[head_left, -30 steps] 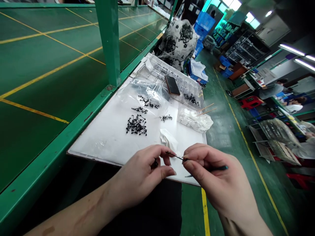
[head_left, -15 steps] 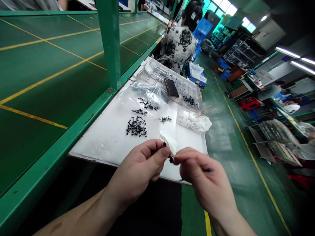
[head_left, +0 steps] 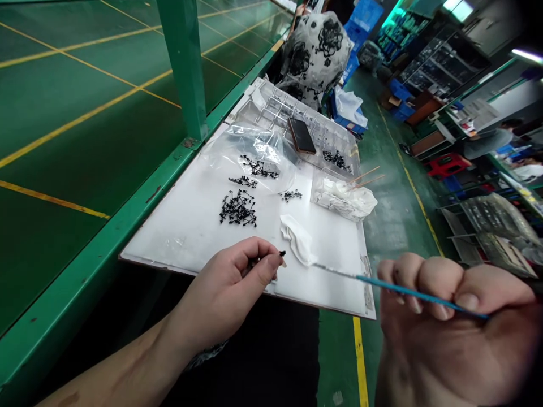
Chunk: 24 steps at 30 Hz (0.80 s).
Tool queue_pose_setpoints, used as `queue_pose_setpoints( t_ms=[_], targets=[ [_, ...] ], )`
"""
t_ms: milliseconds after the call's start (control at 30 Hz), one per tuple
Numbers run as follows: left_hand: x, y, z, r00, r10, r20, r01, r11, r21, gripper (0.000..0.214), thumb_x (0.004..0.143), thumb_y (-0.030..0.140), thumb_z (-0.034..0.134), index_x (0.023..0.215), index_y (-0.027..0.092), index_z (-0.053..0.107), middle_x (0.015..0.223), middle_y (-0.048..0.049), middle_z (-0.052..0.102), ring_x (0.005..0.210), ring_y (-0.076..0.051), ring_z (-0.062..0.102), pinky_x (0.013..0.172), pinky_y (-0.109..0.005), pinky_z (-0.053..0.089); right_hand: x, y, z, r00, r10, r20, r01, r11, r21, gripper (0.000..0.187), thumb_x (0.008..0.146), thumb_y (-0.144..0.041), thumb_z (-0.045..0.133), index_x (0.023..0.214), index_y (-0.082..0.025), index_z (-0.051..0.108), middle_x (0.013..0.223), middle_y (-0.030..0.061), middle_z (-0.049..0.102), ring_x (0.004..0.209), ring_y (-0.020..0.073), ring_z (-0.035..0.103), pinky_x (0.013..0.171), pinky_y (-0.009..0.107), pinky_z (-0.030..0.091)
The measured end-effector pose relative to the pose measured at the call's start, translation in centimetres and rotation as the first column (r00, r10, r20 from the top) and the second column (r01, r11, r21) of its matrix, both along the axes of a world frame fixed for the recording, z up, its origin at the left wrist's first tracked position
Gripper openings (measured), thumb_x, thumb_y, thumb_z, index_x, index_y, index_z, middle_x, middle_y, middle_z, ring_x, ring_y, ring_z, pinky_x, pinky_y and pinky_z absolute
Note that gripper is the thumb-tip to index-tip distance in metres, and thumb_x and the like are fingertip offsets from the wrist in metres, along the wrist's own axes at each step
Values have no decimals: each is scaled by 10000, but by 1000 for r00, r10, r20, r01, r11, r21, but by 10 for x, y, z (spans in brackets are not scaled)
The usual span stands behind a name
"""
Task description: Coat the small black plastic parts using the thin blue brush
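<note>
My left hand (head_left: pixel 237 285) is closed in a pinch on a small black part (head_left: pixel 281 254) over the near edge of the white board (head_left: pixel 190 226). My right hand (head_left: pixel 449 333) is raised close to the camera at the lower right, palm towards me, fingers curled round a thin blue-handled tool (head_left: pixel 407 290) whose metal tip points left towards a crumpled white wipe (head_left: pixel 298 240). The hands are well apart. A pile of small black parts (head_left: pixel 238 208) lies on the board beyond my left hand.
A clear plastic bag (head_left: pixel 254 155) with black parts, a clear compartment tray (head_left: pixel 297 127) carrying a dark phone (head_left: pixel 302 135), and a clear box of white wipes (head_left: pixel 341 198) with wooden sticks sit farther back. A green post (head_left: pixel 183 68) rises left. A person in a floral top (head_left: pixel 314 53) sits beyond.
My right hand has pulled away from my left, swinging right and up towards the camera with the tool. The left hand keeps its pinch on the black part. The view tilted slightly.
</note>
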<state>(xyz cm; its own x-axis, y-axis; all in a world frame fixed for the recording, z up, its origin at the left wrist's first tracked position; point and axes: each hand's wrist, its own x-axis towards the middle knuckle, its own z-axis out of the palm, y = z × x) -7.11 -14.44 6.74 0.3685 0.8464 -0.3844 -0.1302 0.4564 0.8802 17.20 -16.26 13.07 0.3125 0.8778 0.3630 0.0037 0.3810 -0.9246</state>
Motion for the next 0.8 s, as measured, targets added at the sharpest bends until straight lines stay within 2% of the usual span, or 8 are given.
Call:
queue_pose_setpoints(
  t_ms=[100, 200, 433, 633, 800],
  targets=[
    [4, -4, -5, 991, 20, 131, 1, 987, -160, 338, 910, 571, 699, 922, 234, 674, 781, 46, 602, 597, -33, 426, 533, -160, 327, -4, -5, -8, 991, 135, 6, -135, 991, 5, 670, 1072, -669, 275, 678, -209, 560, 484, -12, 371, 438, 139, 354, 509, 371, 382],
    [8, -7, -4, 965, 47, 256, 24, 963, -267, 350, 886, 552, 739, 909, 210, 666, 755, 36, 589, 552, -26, 382, 482, -159, 268, -6, -3, -12, 989, 150, -10, -150, 989, 5, 716, 1083, -671, 205, 680, -193, 555, 492, -13, 413, 444, 122, 374, 523, 357, 387],
    [10, -10, 6, 953, 65, 297, 26, 956, -292, 321, 885, 495, 765, 892, 190, 662, 715, 43, 600, 510, -5, 409, 459, -115, 300, -11, -3, -11, 988, 148, -48, -147, 989, 5, 690, 1089, -651, 253, 667, -187, 539, 492, -16, 414, 442, 115, 358, 520, 348, 371],
    [8, -10, 7, 927, 58, 372, 55, 957, -285, 295, 919, 464, 731, 871, 195, 621, 683, 58, 565, 502, -3, 370, 452, -119, 262, -18, -4, -10, 994, 104, -41, -105, 993, -44, 653, 1100, -608, 279, 649, -192, 503, 483, -12, 386, 440, 115, 346, 532, 338, 367],
    [7, -12, 8, 934, 50, 355, 53, 960, -274, 304, 922, 468, 726, 849, 197, 608, 645, 70, 521, 501, -8, 377, 451, -115, 276, -20, -3, -9, 996, 78, -36, -80, 995, -61, 662, 1097, -619, 266, 639, -194, 486, 471, -12, 369, 431, 117, 333, 548, 343, 380]
  ],
)
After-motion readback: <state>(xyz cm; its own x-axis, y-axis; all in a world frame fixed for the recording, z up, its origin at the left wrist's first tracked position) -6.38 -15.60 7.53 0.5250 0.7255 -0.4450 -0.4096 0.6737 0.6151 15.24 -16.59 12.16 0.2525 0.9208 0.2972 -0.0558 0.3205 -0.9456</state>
